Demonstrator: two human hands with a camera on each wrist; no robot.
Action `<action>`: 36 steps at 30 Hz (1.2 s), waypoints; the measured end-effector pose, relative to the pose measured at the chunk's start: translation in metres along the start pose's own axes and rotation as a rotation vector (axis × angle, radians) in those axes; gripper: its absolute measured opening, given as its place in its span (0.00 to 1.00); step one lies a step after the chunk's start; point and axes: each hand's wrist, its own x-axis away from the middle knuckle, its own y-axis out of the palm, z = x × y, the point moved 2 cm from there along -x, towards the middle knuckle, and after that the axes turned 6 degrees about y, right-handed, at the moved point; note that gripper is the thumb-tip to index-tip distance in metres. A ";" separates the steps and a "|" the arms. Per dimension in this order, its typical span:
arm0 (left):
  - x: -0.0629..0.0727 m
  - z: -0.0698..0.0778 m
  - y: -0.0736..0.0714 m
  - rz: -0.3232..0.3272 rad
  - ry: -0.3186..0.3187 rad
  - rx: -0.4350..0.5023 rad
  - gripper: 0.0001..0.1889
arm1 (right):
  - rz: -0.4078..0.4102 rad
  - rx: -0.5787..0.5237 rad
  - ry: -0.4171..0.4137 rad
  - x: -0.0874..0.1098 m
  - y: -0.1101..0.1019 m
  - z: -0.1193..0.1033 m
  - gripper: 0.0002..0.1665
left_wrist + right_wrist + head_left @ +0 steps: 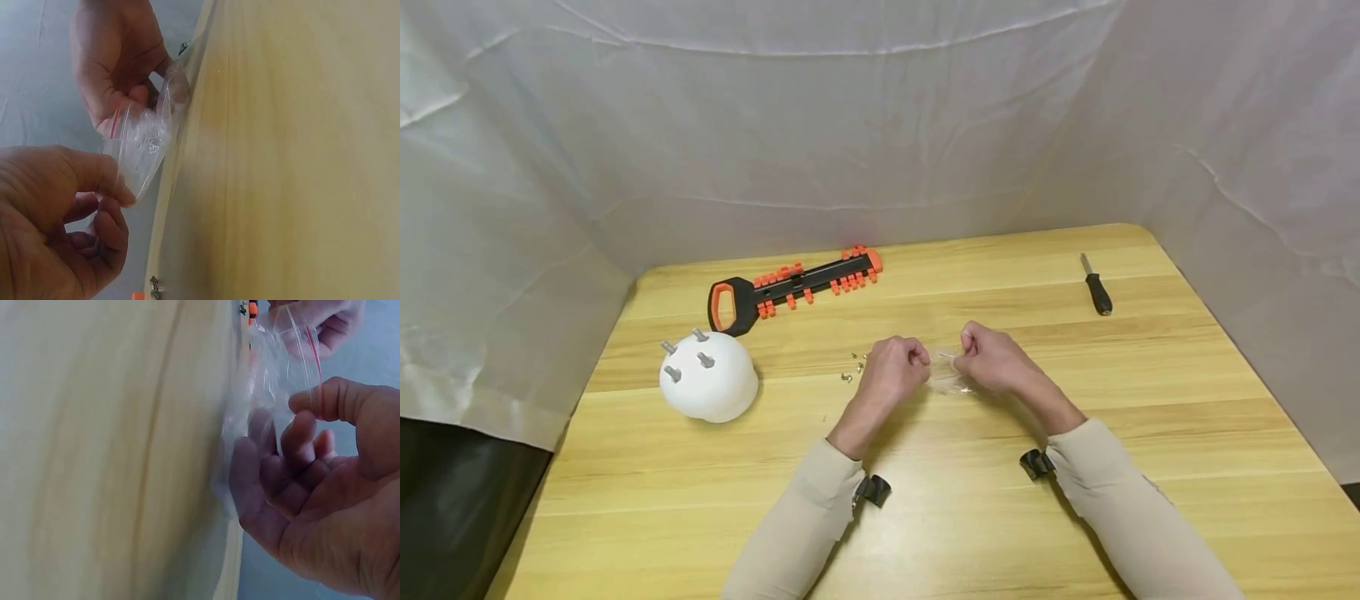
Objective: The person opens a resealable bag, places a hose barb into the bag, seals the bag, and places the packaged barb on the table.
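Observation:
Between the two hands is a clear zip bag (951,382) with a red line along its top, plain in the left wrist view on the bag (145,140). My left hand (891,367) pinches one end of its zip edge between thumb and finger. My right hand (996,360) pinches the other end, and some of its fingers (247,469) lie behind the film in the right wrist view. The bag looks crumpled and hangs close over the table. Several small brass-coloured screws (847,377) lie just left of my left hand.
A white rounded body with several grey pegs (711,383) sits at the left. Behind it lies a black and orange holder (812,282) with clips along both sides. A black-handled screwdriver (1098,292) lies at the back right of the wooden table (700,517). Pale sheeting encloses the back and sides.

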 end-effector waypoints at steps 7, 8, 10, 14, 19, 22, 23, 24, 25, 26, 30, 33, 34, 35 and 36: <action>0.000 -0.002 0.000 -0.048 0.031 -0.017 0.06 | -0.028 -0.069 -0.097 -0.002 0.002 0.002 0.13; 0.000 -0.003 0.000 -0.058 0.022 -0.011 0.06 | -0.015 -0.066 -0.132 -0.002 0.003 0.002 0.15; -0.001 -0.004 0.000 -0.074 0.008 -0.003 0.06 | 0.019 -0.066 -0.205 -0.002 0.003 0.001 0.17; -0.002 -0.004 -0.001 -0.094 -0.002 0.003 0.08 | 0.043 -0.046 -0.293 0.000 0.002 0.000 0.17; -0.002 -0.003 0.000 -0.102 -0.033 0.032 0.07 | -0.027 0.031 -0.263 -0.002 0.005 0.001 0.22; -0.003 -0.004 0.001 -0.091 -0.049 0.065 0.06 | -0.020 0.083 -0.199 -0.004 0.006 0.003 0.29; -0.003 -0.004 0.001 -0.087 -0.057 0.079 0.06 | -0.016 0.092 -0.176 -0.004 0.006 0.003 0.30; -0.003 -0.004 0.001 -0.083 -0.064 0.090 0.06 | -0.016 0.106 -0.160 -0.005 0.006 0.003 0.31; -0.003 -0.005 0.001 -0.084 -0.072 0.104 0.06 | -0.017 0.119 -0.153 -0.005 0.006 0.003 0.30; -0.003 -0.005 0.001 -0.083 -0.079 0.115 0.07 | -0.020 0.126 -0.152 -0.005 0.006 0.003 0.30; -0.003 -0.007 0.001 -0.080 -0.089 0.122 0.08 | -0.024 0.112 -0.205 -0.005 0.007 0.002 0.30; -0.003 -0.008 0.001 -0.079 -0.089 0.125 0.08 | -0.034 0.078 -0.250 -0.003 0.006 0.000 0.34; -0.003 -0.008 0.001 -0.081 -0.090 0.128 0.08 | -0.043 0.077 -0.260 -0.002 0.007 0.000 0.37; -0.003 -0.009 0.001 -0.083 -0.093 0.133 0.08 | -0.052 0.079 -0.261 -0.002 0.008 -0.001 0.40; -0.003 -0.009 0.002 -0.085 -0.099 0.139 0.08 | -0.060 0.088 -0.256 -0.001 0.008 -0.001 0.43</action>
